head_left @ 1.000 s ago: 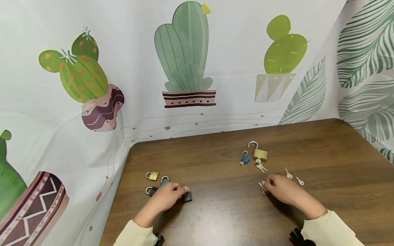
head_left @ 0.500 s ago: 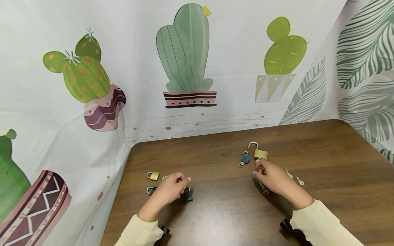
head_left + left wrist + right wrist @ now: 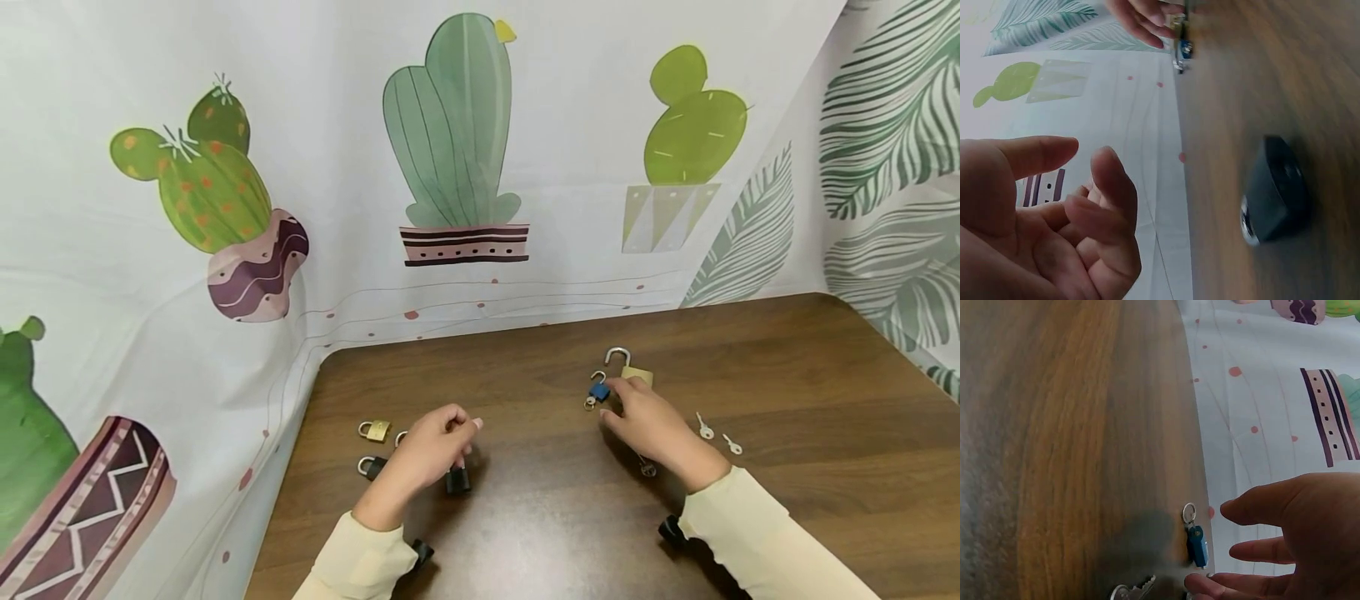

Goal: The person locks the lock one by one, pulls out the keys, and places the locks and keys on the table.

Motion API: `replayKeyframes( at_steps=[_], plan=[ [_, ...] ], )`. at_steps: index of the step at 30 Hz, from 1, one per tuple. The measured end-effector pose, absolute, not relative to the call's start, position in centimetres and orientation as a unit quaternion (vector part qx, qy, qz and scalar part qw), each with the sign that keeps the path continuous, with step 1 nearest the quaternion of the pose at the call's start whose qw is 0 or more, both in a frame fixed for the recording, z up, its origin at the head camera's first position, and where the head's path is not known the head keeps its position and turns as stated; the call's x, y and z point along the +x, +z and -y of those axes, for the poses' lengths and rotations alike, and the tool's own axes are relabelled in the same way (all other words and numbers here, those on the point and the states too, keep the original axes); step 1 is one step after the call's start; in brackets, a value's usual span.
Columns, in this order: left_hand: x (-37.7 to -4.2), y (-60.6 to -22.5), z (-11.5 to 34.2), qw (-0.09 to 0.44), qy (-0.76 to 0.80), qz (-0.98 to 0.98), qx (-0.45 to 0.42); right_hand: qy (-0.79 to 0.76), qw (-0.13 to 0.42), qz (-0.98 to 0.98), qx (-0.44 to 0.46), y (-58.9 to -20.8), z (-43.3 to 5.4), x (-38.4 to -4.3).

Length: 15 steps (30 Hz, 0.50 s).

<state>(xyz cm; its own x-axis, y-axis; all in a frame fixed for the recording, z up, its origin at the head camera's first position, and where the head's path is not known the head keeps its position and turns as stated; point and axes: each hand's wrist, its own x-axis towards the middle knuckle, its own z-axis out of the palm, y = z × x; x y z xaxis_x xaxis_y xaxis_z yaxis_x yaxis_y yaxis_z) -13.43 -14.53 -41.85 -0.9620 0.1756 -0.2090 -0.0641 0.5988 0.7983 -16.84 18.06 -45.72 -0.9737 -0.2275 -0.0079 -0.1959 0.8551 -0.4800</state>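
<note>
Over a black padlock (image 3: 457,481), my left hand (image 3: 426,450) hovers with loosely bent fingers and holds nothing; in the left wrist view a gap separates it from the black padlock (image 3: 1277,194). My right hand (image 3: 651,423) reaches over a small blue padlock (image 3: 598,392) with its shackle unlatched, thumb and fingers spread. In the right wrist view the blue padlock (image 3: 1197,545), with a key ring on it, lies by the fingertips, and nothing is gripped. A larger brass padlock (image 3: 637,375), also unlatched, is partly hidden by that hand, its keys covered.
Two loose keys, one key (image 3: 705,428) and another key (image 3: 732,445), lie right of my right hand. More keys (image 3: 647,469) show beneath its wrist. At left are a latched brass padlock (image 3: 375,431), a black padlock (image 3: 371,467) and a mostly hidden padlock. A printed curtain (image 3: 570,250) hangs behind the table.
My right hand has left the keys in front, moved away and left to the blue padlock, and spread its fingers. My left hand has let go of the black padlock and lifted slightly rightward.
</note>
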Motion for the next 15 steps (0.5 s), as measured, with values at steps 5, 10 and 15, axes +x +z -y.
replayKeyframes(
  at_steps=[5, 10, 15],
  plan=[
    [-13.5, -41.5, 14.0, 0.137, 0.47, -0.871, 0.042, -0.225, 0.024, -0.968, -0.105, -45.8, -17.7, -17.2],
    [-13.6, -41.2, 13.4, 0.137, 0.481, -0.865, 0.045, -0.2, 0.011, -0.974, -0.11, -45.8, -17.2, -17.6],
    [-13.7, -40.9, 13.0, 0.139, 0.49, -0.859, 0.048, -0.185, 0.012, -0.975, -0.121, -45.8, -16.8, -18.1]
  ],
)
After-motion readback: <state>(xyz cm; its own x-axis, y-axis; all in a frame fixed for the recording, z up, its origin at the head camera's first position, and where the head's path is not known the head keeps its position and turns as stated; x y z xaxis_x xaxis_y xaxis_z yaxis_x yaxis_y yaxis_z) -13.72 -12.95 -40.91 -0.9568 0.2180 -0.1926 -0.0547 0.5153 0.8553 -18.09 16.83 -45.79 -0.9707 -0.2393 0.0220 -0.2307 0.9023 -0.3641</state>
